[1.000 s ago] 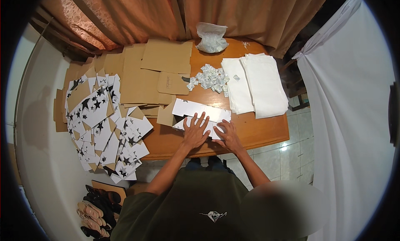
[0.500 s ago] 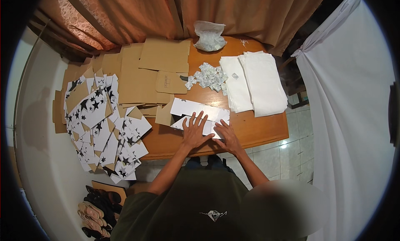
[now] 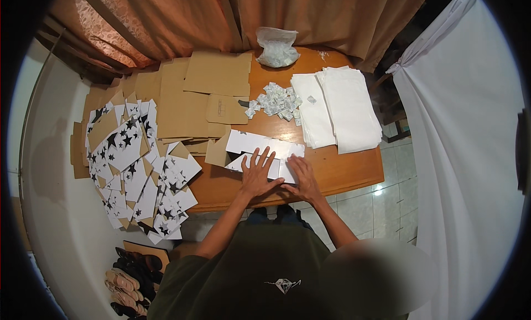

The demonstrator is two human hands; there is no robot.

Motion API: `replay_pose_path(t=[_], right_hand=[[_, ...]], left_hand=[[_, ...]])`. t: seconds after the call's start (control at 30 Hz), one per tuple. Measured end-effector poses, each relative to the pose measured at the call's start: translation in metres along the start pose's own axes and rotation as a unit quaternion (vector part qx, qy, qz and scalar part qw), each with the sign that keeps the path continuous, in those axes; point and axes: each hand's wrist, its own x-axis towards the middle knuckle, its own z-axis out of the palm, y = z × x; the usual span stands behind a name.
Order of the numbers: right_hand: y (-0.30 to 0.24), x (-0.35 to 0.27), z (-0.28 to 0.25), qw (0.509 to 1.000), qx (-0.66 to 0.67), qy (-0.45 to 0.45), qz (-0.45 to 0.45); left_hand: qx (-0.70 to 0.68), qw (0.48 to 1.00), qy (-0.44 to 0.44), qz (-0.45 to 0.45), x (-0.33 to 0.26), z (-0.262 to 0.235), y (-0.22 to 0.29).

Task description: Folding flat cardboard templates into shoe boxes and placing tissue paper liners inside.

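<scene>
In front of me on the table lies a partly folded white cardboard box (image 3: 251, 140), with a brown flap standing out at its left end. My left hand (image 3: 256, 175) lies on its top with the fingers spread and the thumb pointing right. At the box's right end, my right hand (image 3: 302, 179) rests on the white panel, its fingers stretched forward and its thumb at the near edge. The two thumbs almost meet. Both palms cover part of the near side of the box.
Flat star-printed cardboard pieces (image 3: 133, 170) pile up at the left, beside stacked brown cardboard sheets (image 3: 188, 112). Small clear packets (image 3: 278, 101) lie heaped beyond the box. White paper stacks (image 3: 351, 112) stand to the right, and a plastic bag (image 3: 277, 48) sits at the back.
My right hand's fingers have drawn closer together and shifted slightly along the box's right end. The left hand stays in nearly the same place on top.
</scene>
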Motion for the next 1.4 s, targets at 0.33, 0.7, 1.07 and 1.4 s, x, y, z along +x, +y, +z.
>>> replay_pose_path(t=[0.33, 0.7, 1.07, 1.4], right_hand=[[-0.004, 0.006, 0.002, 0.991, -0.116, -0.053, 0.029], [0.005, 0.014, -0.008, 0.996, -0.062, -0.069, -0.001], [-0.007, 0.034, 0.002, 0.994, -0.001, -0.096, -0.048], [-0.008, 0.04, 0.005, 0.994, -0.008, -0.103, -0.041]], left_hand=[[-0.012, 1.0, 0.01, 0.012, -0.005, -0.007, -0.004], [-0.257, 0.77, 0.498, -0.305, -0.058, -0.046, -0.057], [-0.356, 0.842, 0.322, -0.247, -0.066, -0.054, -0.094], [-0.113, 0.976, 0.182, -0.048, -0.093, -0.069, -0.086]])
